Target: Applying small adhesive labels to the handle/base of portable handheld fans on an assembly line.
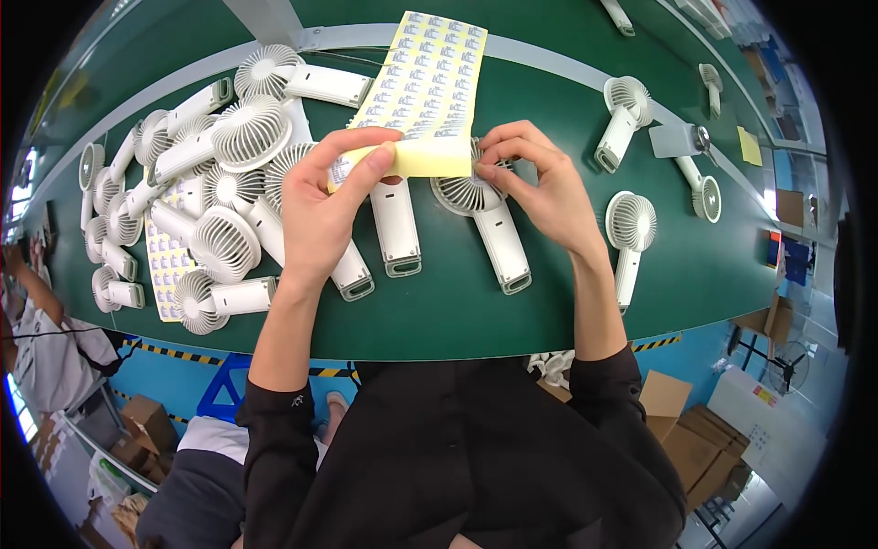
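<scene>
My left hand pinches the near left corner of a yellow-backed sheet of small printed labels between thumb and fingers. The sheet slants up and away over the green table. At its near right edge, my right hand has thumb and fingertips pressed together; whatever is between them is too small to make out. Just below those fingertips lies a white handheld fan, its round head partly covered by hand and sheet. Another white fan lies between my hands, its head hidden under the sheet.
Several white handheld fans are heaped at the left, with a second label sheet partly beneath them. More fans lie spread out at the right, near a metallic clip-like object. The green table curves along its near edge.
</scene>
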`<act>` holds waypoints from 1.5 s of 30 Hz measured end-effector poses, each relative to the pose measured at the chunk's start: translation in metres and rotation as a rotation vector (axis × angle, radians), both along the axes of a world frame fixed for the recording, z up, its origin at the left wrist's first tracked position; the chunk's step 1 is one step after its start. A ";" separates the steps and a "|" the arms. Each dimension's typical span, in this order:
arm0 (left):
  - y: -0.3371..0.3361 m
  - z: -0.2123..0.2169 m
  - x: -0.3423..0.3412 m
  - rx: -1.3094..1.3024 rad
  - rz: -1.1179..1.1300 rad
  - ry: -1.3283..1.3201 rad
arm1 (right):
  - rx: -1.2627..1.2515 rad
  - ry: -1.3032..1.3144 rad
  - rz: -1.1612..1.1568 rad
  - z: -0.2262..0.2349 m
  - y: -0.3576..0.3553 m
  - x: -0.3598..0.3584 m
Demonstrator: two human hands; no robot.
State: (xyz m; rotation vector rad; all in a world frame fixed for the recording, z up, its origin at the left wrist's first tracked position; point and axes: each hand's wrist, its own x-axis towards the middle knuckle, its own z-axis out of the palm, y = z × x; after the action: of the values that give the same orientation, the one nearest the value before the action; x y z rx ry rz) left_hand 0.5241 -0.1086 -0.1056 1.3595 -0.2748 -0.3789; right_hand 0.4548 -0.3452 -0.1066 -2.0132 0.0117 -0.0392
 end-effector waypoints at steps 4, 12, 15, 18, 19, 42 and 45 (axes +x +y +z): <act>0.000 -0.001 0.000 0.011 -0.001 0.011 | 0.028 0.049 0.003 -0.002 -0.003 0.001; -0.001 -0.002 0.002 0.012 -0.002 0.003 | 0.012 0.036 0.025 -0.003 -0.006 0.003; -0.001 -0.002 0.001 0.018 0.008 -0.001 | 0.000 0.032 0.037 -0.002 -0.006 0.004; -0.002 -0.002 0.001 0.015 0.009 0.003 | 0.002 0.042 0.037 -0.001 -0.006 0.004; -0.001 -0.002 0.002 0.016 0.009 0.003 | -0.001 0.052 0.035 -0.001 -0.006 0.005; -0.001 -0.003 0.002 0.016 -0.002 0.000 | -0.016 0.006 0.037 -0.005 -0.004 0.005; -0.001 -0.003 0.002 0.009 0.000 -0.012 | -0.099 -0.083 0.047 -0.007 -0.002 0.003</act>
State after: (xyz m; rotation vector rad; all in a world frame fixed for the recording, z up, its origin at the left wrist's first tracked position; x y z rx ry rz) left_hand 0.5262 -0.1096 -0.1083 1.3713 -0.2832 -0.3728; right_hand 0.4581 -0.3474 -0.1138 -2.1080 -0.0924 -0.0953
